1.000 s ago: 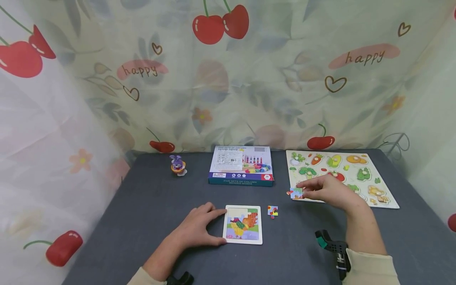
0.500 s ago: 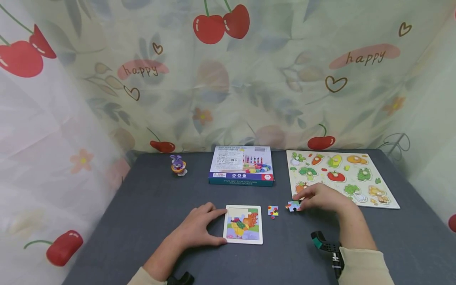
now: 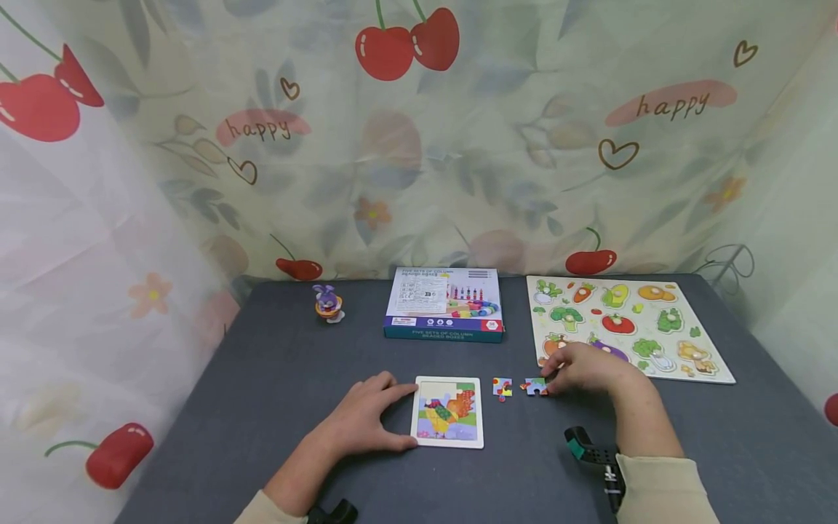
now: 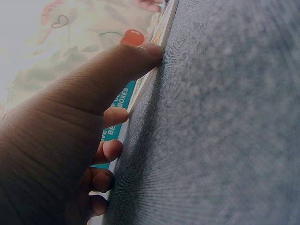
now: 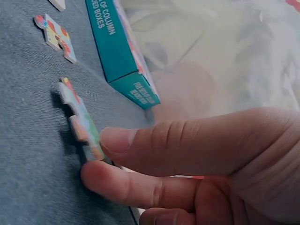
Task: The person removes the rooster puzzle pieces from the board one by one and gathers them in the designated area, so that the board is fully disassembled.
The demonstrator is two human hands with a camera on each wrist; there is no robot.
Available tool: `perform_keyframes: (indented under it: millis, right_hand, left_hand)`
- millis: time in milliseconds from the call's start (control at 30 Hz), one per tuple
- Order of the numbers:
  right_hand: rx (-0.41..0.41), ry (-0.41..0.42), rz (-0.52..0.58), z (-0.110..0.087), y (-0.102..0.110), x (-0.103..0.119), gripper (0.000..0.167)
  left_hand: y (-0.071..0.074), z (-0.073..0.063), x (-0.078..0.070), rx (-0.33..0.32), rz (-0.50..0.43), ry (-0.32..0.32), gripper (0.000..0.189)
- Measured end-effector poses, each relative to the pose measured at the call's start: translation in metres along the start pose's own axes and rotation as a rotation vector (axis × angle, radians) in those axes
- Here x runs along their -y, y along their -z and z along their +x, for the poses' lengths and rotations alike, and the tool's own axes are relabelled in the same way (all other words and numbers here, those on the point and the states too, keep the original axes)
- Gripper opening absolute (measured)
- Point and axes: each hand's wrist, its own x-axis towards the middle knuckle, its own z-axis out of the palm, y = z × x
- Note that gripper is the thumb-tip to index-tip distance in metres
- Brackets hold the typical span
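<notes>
In the head view, a white-framed jigsaw puzzle [image 3: 447, 442] with a hen picture lies on the table, its upper-left part bare. My left hand [image 3: 361, 417] touches its left edge with spread thumb and index finger; the left wrist view shows the thumb [image 4: 152, 51] against the rim. Right of the frame, my right hand [image 3: 583, 370] pinches a puzzle piece [image 3: 535, 386] between thumb and index finger. The right wrist view shows this piece [image 5: 79, 115] tilted just over the cloth. Another loose puzzle piece [image 3: 502, 388] lies between frame and held piece.
Behind the frame lies a flat boxed set [image 3: 443, 306]. A vegetable picture board [image 3: 644, 342] lies at the back right, partly behind my right hand. A small purple figurine [image 3: 326, 304] stands at the back left. A patterned curtain [image 3: 419, 145] hangs behind the grey table [image 3: 275, 378].
My right hand has moved left and nearer with the puzzle piece, from the vegetable board's front edge to beside the loose piece. My left hand and the frame look unmoved.
</notes>
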Motion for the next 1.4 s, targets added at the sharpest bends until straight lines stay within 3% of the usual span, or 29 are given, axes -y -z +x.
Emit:
perform_keyframes:
  millis: [267, 500, 800, 1033, 1400]
  right_hand:
    - [-0.065, 0.02, -0.05, -0.014, 0.01, 0.007, 0.031]
    - [-0.124, 0.127, -0.003, -0.025, 0.015, 0.021, 0.038]
    - [-0.192, 0.254, -0.042, -0.041, 0.013, 0.05, 0.038]
    - [-0.241, 0.349, -0.087, -0.052, 0.003, 0.074, 0.033]
    - [-0.175, 0.457, -0.171, -0.042, -0.032, 0.099, 0.028]
  left_hand:
    - [0.001, -0.001, -0.001, -0.003, 0.004, -0.001, 0.089]
    - [0.001, 0.0, -0.001, -0.008, 0.003, -0.008, 0.088]
    - [0.001, 0.0, 0.0, -0.013, -0.003, -0.018, 0.089]
    - [0.0, 0.001, 0.001, -0.009, 0.001, -0.018, 0.089]
    - [0.001, 0.0, 0.001, -0.005, 0.01, -0.013, 0.089]
